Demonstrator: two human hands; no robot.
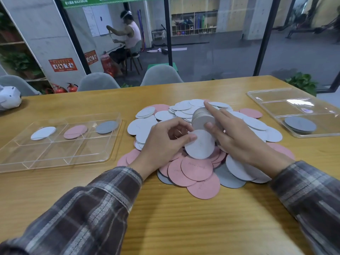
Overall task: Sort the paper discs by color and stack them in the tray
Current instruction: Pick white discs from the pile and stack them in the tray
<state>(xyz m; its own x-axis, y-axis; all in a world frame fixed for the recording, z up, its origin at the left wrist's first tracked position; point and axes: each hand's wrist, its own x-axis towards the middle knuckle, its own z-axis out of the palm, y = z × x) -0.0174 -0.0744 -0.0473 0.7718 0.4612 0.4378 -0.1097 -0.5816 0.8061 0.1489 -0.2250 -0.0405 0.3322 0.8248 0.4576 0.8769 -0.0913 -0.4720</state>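
Our left hand (165,142), nearer the tray (55,160), is pinching a white disc (200,147); our right hand (239,142) is clasping a stack (201,116)

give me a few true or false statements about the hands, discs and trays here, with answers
1. The left hand pinches a single white disc. True.
2. The left tray holds three pink discs. False: it holds a white disc, a pink disc and a grey disc, each in its own compartment.
3. The right hand holds a stack of discs. True.
4. The right tray holds pink discs. False: it holds grey discs.
5. The loose pile lies inside a tray. False: it lies on the table between the trays.
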